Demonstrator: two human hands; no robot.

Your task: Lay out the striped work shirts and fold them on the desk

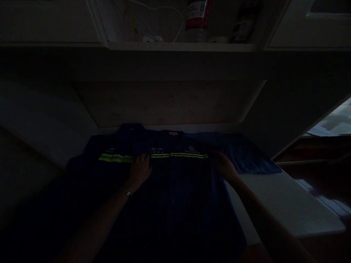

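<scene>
A dark blue work jacket (189,179) lies spread out, front up, with a yellow-green reflective stripe and pale prints across its chest. My left hand (141,170) rests on the cloth by the left end of that stripe, fingers extended and slightly bent. At the opposite side, my right hand (225,167) has its fingers curled at the jacket's edge near the sleeve; its fingertips are lost in shadow. The sleeve (246,153) stretches out to the right. Under the left arm is a second dark blue garment (109,170) with a similar stripe.
The white surface (274,204) beneath shows at the right. A low back panel (175,102) and side walls enclose the space. Overhead, a shelf (181,46) holds a bottle with a red-and-white label (196,16) and a white cable (179,18). The scene is very dark.
</scene>
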